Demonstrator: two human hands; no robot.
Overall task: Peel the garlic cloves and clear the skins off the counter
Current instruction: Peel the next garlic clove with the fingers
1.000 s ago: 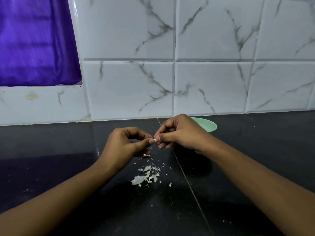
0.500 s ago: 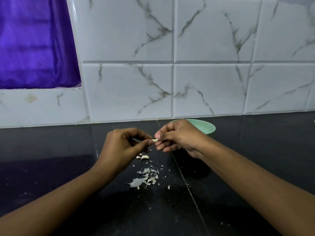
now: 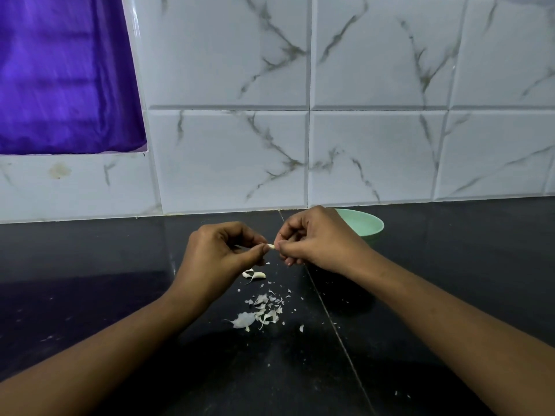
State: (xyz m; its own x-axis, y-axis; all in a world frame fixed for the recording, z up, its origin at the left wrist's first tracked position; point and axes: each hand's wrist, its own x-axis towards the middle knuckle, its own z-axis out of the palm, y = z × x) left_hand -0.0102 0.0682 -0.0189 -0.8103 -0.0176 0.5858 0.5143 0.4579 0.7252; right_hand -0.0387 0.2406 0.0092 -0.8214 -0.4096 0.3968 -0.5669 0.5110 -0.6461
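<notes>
A small pale garlic clove (image 3: 271,246) is pinched between the fingertips of both hands above the black counter (image 3: 90,295). My left hand (image 3: 219,256) grips it from the left with thumb and forefinger. My right hand (image 3: 315,240) pinches it from the right, fingers curled. Below the hands lies a curled piece of garlic skin (image 3: 254,274). Closer to me, a scatter of white garlic skins (image 3: 261,310) lies on the counter. A mint green bowl (image 3: 365,225) stands behind my right hand, partly hidden; its contents do not show.
A white marble-pattern tiled wall (image 3: 300,145) rises at the back of the counter. A purple curtain (image 3: 60,73) fills a recess at the upper left. A few tiny skin flakes (image 3: 402,394) lie near the front right.
A curled piece of skin has dropped onto the counter under my left hand. Both hands stay together on the clove, and the view has tilted down slightly.
</notes>
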